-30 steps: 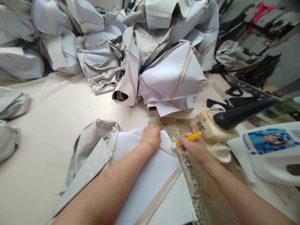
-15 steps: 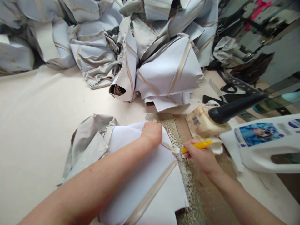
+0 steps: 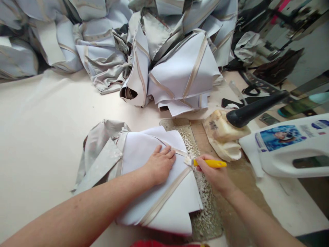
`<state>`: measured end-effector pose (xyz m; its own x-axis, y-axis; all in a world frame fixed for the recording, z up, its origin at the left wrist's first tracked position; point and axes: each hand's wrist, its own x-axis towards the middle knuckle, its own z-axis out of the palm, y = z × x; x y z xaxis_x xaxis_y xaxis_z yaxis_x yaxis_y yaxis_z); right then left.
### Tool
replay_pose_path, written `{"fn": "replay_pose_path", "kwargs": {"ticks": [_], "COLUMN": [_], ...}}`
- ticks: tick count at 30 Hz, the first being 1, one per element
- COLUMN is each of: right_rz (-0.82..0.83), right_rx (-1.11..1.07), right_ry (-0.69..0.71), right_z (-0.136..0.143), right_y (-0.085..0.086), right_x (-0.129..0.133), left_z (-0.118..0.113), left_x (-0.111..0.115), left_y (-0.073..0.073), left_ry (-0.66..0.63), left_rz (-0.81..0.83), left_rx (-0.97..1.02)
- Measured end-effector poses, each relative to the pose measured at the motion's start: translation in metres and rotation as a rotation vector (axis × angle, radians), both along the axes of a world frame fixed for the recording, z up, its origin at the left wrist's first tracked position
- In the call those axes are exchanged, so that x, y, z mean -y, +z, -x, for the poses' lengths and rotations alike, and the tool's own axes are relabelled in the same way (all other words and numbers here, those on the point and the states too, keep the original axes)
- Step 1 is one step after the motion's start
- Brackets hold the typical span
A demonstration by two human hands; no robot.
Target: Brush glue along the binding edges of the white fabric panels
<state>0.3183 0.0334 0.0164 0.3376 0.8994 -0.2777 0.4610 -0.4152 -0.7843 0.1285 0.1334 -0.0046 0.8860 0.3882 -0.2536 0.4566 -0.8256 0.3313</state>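
A white sewn bag piece with beige seam tapes lies on the table, its grey lining bunched at the left. My left hand rests flat on it, fingers stretched out. My right hand grips the yellow handle of a brush. The pale bristles touch the piece's right edge, between the ends of two tapes. Under that edge lies a long board crusted with dried, pale residue.
Several similar white pieces are heaped along the back. At the right stand a glue-stained cut container with a black handle and a white jug. A brown sheet lies beside the board.
My left hand has moved from the piece's far edge towards me and flattened out. The brush has shifted slightly left, onto the edge of the piece.
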Motion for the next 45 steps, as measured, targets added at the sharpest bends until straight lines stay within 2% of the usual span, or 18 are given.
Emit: {"fn": "replay_pose_path", "kwargs": {"ticks": [3,5,7,11,13,15,19,21,23,26,28,31,34,36,38,41,45], "right_rz": [0.113,0.131,0.070,-0.154,-0.181,-0.123,0.070,0.145,0.154,0.012,-0.066,-0.044,-0.009,-0.009,-0.023,-0.085,-0.132], "right_rx": [-0.050,-0.060,-0.039,0.025,0.026,0.008,-0.022,-0.027,-0.014,0.040,0.049,0.079,0.171,0.201,0.223,0.285,0.280], "right_ry": [-0.050,-0.081,-0.092,-0.102,-0.104,-0.098,-0.139,-0.152,-0.170,-0.188,-0.176,-0.102,0.007,0.070,0.125,0.138,0.123], "right_z": [0.002,0.003,0.005,0.007,0.009,0.011,0.016,0.018,0.020,0.020,0.019,0.024,0.033,0.039,0.042,0.042,0.040], "right_y": [0.005,0.007,0.005,-0.005,-0.008,-0.009,-0.001,0.005,0.011,0.017,0.015,0.008,0.008,0.014,0.021,0.025,0.020], "right_x": [0.024,0.028,0.017,-0.022,-0.027,-0.013,0.049,0.071,0.075,0.053,0.040,0.052,0.095,0.122,0.136,0.132,0.123], "left_z": [0.000,0.000,0.000,-0.001,0.000,0.002,0.000,-0.003,-0.006,-0.004,0.002,0.010,0.013,0.012,0.012,0.013,0.015], "left_x": [0.002,0.002,0.003,0.004,0.004,0.003,0.002,0.005,0.014,0.040,0.059,0.076,0.080,0.081,0.081,0.082,0.084], "left_y": [-0.002,-0.004,-0.004,0.000,0.001,-0.001,-0.001,0.010,0.030,0.060,0.068,0.057,0.041,0.036,0.035,0.034,0.034], "left_ry": [0.003,0.008,0.011,0.024,0.031,0.030,0.026,0.035,0.031,-0.115,-0.217,-0.215,-0.187,-0.185,-0.191,-0.199,-0.191], "left_rz": [-0.012,-0.028,-0.042,-0.051,-0.043,-0.035,-0.010,0.028,0.073,0.206,0.298,0.328,0.320,0.315,0.312,0.302,0.289], "left_rx": [0.018,0.023,0.023,0.027,0.029,0.032,0.023,-0.036,-0.105,-0.148,-0.165,-0.189,-0.209,-0.218,-0.203,-0.168,-0.159]}}
